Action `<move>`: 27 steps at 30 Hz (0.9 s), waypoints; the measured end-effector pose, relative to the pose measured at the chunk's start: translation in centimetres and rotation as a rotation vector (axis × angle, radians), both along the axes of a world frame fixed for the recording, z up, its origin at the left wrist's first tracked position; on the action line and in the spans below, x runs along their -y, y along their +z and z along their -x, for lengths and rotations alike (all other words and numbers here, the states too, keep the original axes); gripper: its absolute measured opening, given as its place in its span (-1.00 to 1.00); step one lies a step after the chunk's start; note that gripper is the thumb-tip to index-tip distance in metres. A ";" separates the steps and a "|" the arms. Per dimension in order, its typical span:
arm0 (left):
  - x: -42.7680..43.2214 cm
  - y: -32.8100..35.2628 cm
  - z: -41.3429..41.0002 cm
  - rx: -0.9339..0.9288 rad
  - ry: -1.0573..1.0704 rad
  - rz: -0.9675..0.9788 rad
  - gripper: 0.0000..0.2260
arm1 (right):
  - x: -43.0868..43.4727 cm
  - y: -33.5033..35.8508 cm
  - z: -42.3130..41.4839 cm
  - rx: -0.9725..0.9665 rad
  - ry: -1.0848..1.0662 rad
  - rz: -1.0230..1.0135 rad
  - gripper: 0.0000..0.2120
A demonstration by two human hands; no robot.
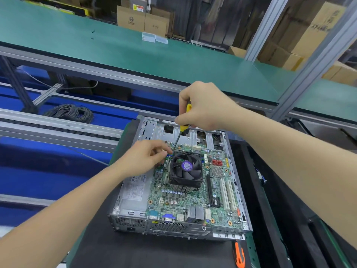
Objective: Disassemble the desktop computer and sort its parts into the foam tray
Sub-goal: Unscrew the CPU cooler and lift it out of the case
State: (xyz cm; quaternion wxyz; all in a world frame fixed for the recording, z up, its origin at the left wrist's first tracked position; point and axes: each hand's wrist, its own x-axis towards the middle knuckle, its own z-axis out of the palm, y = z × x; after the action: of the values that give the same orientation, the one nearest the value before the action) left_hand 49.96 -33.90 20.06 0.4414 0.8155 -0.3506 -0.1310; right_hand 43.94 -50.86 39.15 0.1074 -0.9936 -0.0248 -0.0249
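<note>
An open desktop computer case (133,192) lies flat on a black mat, with its green motherboard (193,200) exposed. A black CPU fan (186,169) with a purple sticker sits on a heatsink near the board's far end. My right hand (204,107) grips a yellow-handled screwdriver (183,124), its tip down at the fan's far left corner. My left hand (146,155) rests at the fan's left edge, fingers pinching near the screwdriver tip by small coloured wires. The black foam tray (286,200) lies to the right of the case.
An orange and black tool (239,256) lies on the mat in front of the case. A coil of grey cable (71,113) sits on the blue surface at left. A green conveyor belt (116,49) runs behind, with cardboard boxes (143,20) beyond it.
</note>
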 end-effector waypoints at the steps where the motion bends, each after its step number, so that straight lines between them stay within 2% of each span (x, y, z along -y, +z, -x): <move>1: -0.2 0.1 -0.1 -0.047 -0.019 0.034 -0.87 | 0.0 -0.1 -0.1 0.001 -0.001 -0.009 -0.88; 3: -0.4 0.6 -0.1 -0.114 -0.048 0.118 -0.88 | 0.0 -0.1 -0.1 0.008 -0.002 -0.014 -0.88; 5: -0.2 0.9 0.2 -0.064 -0.058 0.169 -0.89 | -0.1 0.1 -0.2 0.016 -0.006 -0.011 -0.88; 9: 1.0 0.4 0.2 0.125 0.003 0.084 -0.79 | -0.2 0.3 -0.4 0.018 -0.025 -0.032 -0.89; 12: 1.1 -0.5 -0.2 0.123 0.070 0.077 -0.78 | -0.9 -0.3 -0.3 -0.010 -0.005 -0.019 -0.88; 16: 1.2 -1.4 -0.2 0.133 0.058 0.113 -0.72 | -1.8 -1.8 -0.4 -0.060 0.005 0.001 -0.89; 24: 0.7 -2.1 -0.2 0.113 0.056 0.132 -0.90 | -1.5 -2.0 -0.5 -0.053 -0.017 0.008 -0.89; 27: 0.7 -2.1 -0.2 0.103 0.060 0.127 -0.91 | -1.5 -1.7 -0.6 -0.038 -0.015 0.008 -0.91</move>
State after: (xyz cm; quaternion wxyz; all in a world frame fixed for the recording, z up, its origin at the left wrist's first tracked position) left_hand 50.16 -34.65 17.92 0.4774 0.8018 -0.3555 -0.0532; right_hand 44.56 -49.32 37.43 0.1039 -0.9944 -0.0156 -0.0067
